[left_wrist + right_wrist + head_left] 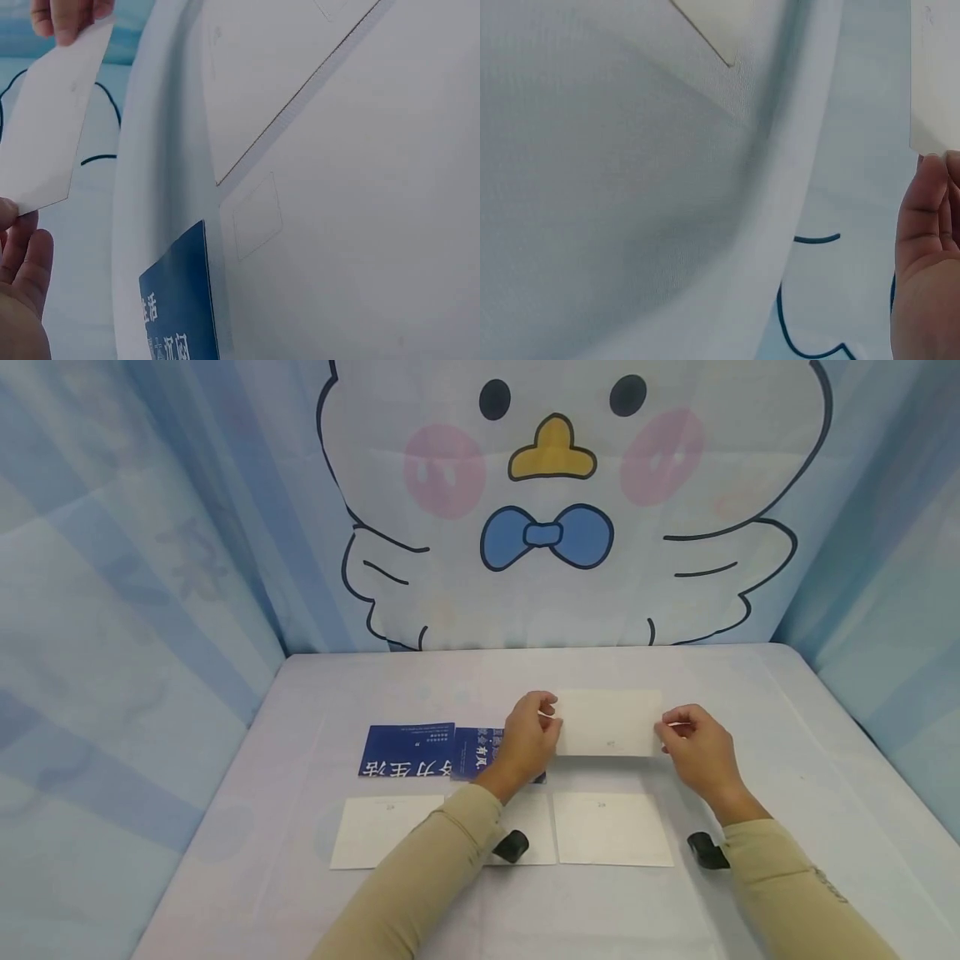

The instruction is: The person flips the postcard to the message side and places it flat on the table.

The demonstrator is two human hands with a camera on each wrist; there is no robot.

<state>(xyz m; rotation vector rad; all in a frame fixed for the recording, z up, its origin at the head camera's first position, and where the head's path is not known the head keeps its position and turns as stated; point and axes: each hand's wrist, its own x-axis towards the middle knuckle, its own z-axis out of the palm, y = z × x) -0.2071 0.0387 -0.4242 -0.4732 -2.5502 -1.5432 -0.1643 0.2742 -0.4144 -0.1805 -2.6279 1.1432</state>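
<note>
A cream-white postcard [609, 722] hangs raised over the far part of the table, its plain side facing me, with a shadow below it. My left hand [527, 737] pinches its left edge, and my right hand [697, 752] pinches its right edge between thumb and fingers. Two blue postcards [408, 747] with white lettering lie side by side, the right one partly covered by my left hand. Nearer to me is a row of three cream postcards, plain side up: a left one [386, 835], a middle one partly behind my left sleeve, and a right one [615, 831].
A pale cloth covers the table [247, 868]. Behind it hangs a curtain [555, 610] with a cartoon bird, and blue curtains [112, 652] stand at both sides. Black devices [707, 851] are on both wrists.
</note>
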